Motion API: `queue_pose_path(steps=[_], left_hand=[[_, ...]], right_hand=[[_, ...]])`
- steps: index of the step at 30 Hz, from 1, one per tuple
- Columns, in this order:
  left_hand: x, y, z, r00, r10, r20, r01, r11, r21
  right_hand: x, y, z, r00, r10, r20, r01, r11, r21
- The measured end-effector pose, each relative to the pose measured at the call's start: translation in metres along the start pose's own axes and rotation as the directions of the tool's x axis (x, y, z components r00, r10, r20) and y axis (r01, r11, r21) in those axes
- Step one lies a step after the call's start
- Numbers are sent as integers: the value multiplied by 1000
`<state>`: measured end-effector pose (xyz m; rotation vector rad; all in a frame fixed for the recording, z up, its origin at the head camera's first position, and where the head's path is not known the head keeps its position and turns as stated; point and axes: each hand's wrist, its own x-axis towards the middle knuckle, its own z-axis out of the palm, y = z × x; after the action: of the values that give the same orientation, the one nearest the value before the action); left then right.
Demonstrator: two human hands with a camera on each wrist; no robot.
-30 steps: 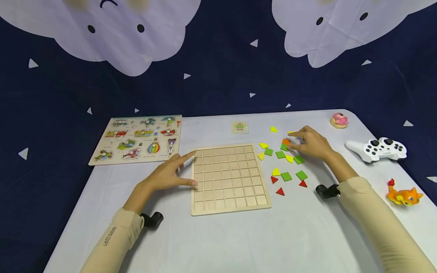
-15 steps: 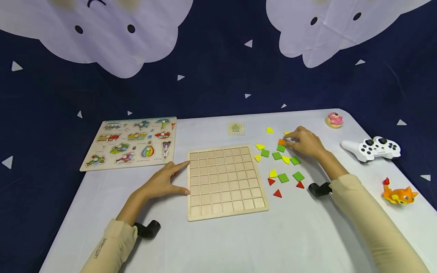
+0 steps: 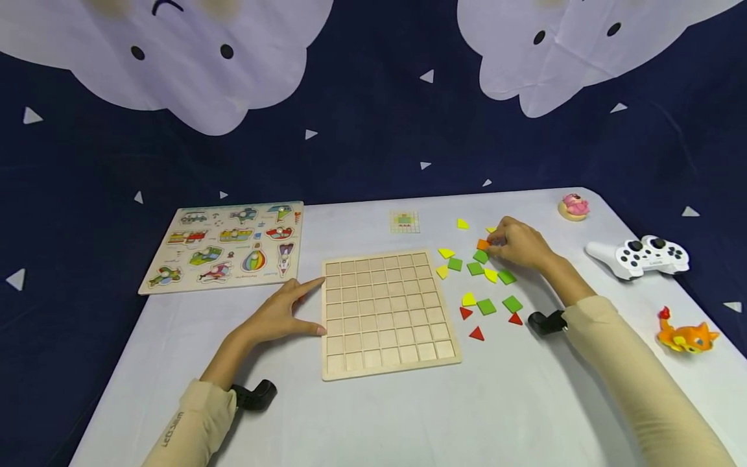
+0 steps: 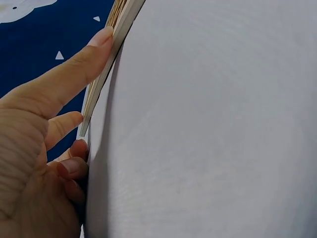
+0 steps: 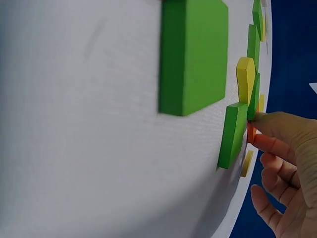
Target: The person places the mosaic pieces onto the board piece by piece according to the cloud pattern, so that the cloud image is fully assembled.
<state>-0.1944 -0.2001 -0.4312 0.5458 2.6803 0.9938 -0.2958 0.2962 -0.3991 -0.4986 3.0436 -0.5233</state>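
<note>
Two hands work on the pale table (image 3: 373, 421). Far to the left of the left hand lies a flat picture puzzle (image 3: 224, 246) with painted vehicles. The left hand (image 3: 279, 313) rests open on the cloth, fingers straight, its forefinger and thumb touching the left edge of the grid board (image 3: 388, 312); the left wrist view shows a fingertip laid along that edge. That board is plain light wood, square, cut into rows of shallow square cells, all bare.

Right of the board, a loose scatter of flat tiles lies between the two hands: green squares (image 3: 486, 306), yellow quarter-rounds (image 3: 469, 299) and red triangles (image 3: 476, 334), smooth and matt. At the far edge of this scatter the right hand (image 3: 519, 244) has its fingers curled, pinching an orange tile (image 3: 482, 244) at its fingertips; in the right wrist view the orange piece shows just against the fingers, beside a green square. Beyond that hand to the right sit a pink figure (image 3: 574, 206), a glossy white game controller (image 3: 642, 257) and an orange toy animal (image 3: 685, 336).

Against a second ago, the right hand has closed in on the orange tile, and the left hand has hardly moved.
</note>
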Motion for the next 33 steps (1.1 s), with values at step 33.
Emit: queue_pose_path(steps=[33], left_hand=[[0, -1, -1, 1000, -20, -14, 20, 999, -38]], right_hand=[[16, -72, 13, 977, -213, -10, 214, 976, 48]])
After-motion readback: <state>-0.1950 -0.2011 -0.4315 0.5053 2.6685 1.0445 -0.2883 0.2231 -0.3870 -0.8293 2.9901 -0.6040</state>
